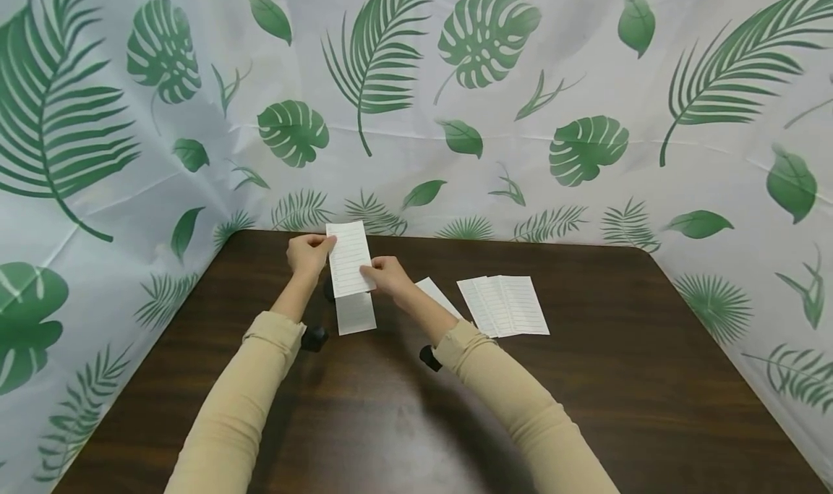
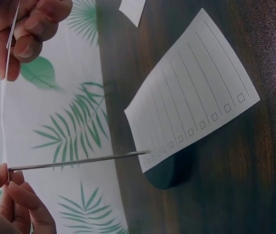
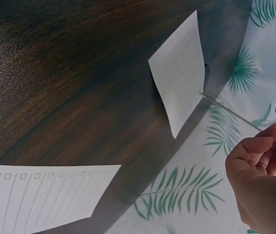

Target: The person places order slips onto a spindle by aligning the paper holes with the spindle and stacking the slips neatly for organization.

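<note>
Both hands hold one white ruled checklist sheet over the far left of the table. My left hand pinches its left edge near the top; my right hand pinches its lower right edge. A bill spike's thin metal rod rises from a round black base, its tip right at the held sheet by the left fingertips. A second checklist sheet is speared low on the rod, slightly curled over the base. In the head view, the held sheet covers most of the spike.
Several overlapping checklist sheets lie on the dark wooden table, right of the hands. Another sheet lies beside them, partly hidden by the right forearm. A leaf-patterned curtain hangs behind the table's far edge.
</note>
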### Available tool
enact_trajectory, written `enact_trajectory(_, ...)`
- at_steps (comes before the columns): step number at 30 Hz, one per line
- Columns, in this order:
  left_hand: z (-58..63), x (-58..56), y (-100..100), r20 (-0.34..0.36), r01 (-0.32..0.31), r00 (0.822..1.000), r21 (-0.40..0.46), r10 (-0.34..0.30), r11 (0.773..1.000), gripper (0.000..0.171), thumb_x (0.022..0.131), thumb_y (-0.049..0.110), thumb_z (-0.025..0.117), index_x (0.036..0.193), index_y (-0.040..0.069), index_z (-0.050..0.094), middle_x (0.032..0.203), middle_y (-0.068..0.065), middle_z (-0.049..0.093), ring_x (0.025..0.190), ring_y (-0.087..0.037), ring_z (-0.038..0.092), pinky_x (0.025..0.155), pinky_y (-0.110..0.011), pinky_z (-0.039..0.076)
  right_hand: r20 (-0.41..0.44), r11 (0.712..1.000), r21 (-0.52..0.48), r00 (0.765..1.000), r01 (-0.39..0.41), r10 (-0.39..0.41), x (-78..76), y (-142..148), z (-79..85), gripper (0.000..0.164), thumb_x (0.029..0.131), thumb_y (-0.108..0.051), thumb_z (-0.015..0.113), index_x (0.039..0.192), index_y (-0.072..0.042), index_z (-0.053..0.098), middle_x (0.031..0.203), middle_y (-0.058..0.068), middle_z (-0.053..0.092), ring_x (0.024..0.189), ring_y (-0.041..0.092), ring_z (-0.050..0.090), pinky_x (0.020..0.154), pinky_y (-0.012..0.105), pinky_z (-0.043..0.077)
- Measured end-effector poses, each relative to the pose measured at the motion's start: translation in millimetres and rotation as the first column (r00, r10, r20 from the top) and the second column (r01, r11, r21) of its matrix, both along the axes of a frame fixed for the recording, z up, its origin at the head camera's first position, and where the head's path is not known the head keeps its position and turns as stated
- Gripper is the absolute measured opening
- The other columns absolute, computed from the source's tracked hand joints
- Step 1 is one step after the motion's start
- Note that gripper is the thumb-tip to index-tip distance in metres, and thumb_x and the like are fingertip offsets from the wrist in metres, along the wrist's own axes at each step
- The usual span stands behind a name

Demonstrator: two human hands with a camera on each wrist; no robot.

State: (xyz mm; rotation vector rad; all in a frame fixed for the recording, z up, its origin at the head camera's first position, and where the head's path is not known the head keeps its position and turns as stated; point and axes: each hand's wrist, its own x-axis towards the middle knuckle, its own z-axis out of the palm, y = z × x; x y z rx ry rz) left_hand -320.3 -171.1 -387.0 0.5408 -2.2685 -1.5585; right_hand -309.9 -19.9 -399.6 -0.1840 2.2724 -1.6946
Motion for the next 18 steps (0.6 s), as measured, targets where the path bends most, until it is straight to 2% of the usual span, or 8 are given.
enact_trajectory(2, -1.1, 0.1, -1.3, 0.016, -0.004, 1.000, 0.002, 0.004, 1.000, 0.026, 0.087, 0.023, 0.067, 0.100, 0.002, 0.073, 0.096, -0.016, 0.070, 0.072, -0.017, 0.057, 0.055, -0.019, 0.043, 0.001, 1.000, 0.001, 1.000, -0.006, 0.006, 0.7, -0.3, -1.4, 0.026, 0.097, -0.014, 0.052, 0.103, 0.010, 0.062, 0.087, 0.010, 0.062, 0.068, 0.010, 0.055, 0.084, 0.045, 0.055)
enact_trajectory(4, -1.5, 0.1, -2.9, 0.027, -0.003, 1.000, 0.031, 0.002, 1.000, 0.026, 0.087, 0.023, 0.067, 0.100, 0.001, 0.072, 0.085, -0.010, 0.069, 0.066, -0.015, 0.056, 0.051, -0.018, 0.042, 0.007, 1.000, -0.001, 1.000, -0.009, 0.009, 0.7, -0.8, -3.1, 0.026, 0.096, -0.014, 0.052, 0.101, 0.010, 0.062, 0.082, 0.008, 0.062, 0.065, 0.010, 0.055, 0.074, 0.037, 0.056)
enact_trajectory(8, -1.6, -1.5, -7.1, 0.034, 0.034, 0.999, 0.136, -0.038, 0.990, 0.027, 0.088, 0.022, 0.066, 0.102, -0.001, 0.071, 0.064, 0.004, 0.057, 0.054, -0.011, 0.052, 0.045, -0.015, 0.041, 0.028, 1.000, -0.002, 1.000, -0.011, 0.011, -0.4, -1.3, -5.2, 0.026, 0.096, -0.013, 0.053, 0.097, 0.011, 0.063, 0.071, 0.003, 0.057, 0.058, 0.011, 0.052, 0.052, 0.021, 0.046)
enact_trajectory(10, -1.7, -2.6, -9.1, 0.038, 0.054, 0.997, 0.167, -0.062, 0.984, 0.028, 0.089, 0.022, 0.065, 0.103, -0.002, 0.070, 0.059, 0.007, 0.054, 0.052, -0.009, 0.050, 0.044, -0.014, 0.041, 0.042, 1.000, 0.003, 0.999, -0.010, 0.010, -0.9, -0.6, -5.5, 0.025, 0.095, -0.012, 0.053, 0.096, 0.011, 0.063, 0.068, 0.001, 0.055, 0.056, 0.011, 0.050, 0.049, 0.019, 0.041)
enact_trajectory(13, -1.6, -3.8, -10.5, 0.051, 0.079, 0.995, 0.168, -0.089, 0.983, 0.030, 0.090, 0.022, 0.063, 0.106, -0.003, 0.069, 0.058, 0.006, 0.053, 0.051, -0.006, 0.049, 0.044, -0.014, 0.042, 0.059, 1.000, 0.010, 0.998, -0.015, 0.014, -1.3, 1.3, -4.9, 0.024, 0.095, -0.011, 0.054, 0.092, 0.010, 0.063, 0.064, 0.001, 0.054, 0.055, 0.010, 0.047, 0.048, 0.019, 0.039)
enact_trajectory(18, 1.4, -8.0, -8.7, 0.074, 0.084, 0.993, 0.163, -0.097, 0.983, 0.030, 0.090, 0.020, 0.062, 0.107, -0.004, 0.068, 0.058, 0.006, 0.052, 0.052, -0.007, 0.050, 0.044, -0.013, 0.042, 0.052, 0.998, 0.058, 0.999, -0.011, 0.008, 0.6, 3.2, -1.9, 0.023, 0.094, -0.013, 0.056, 0.086, 0.006, 0.065, 0.063, 0.004, 0.056, 0.053, 0.012, 0.046, 0.050, 0.022, 0.043)
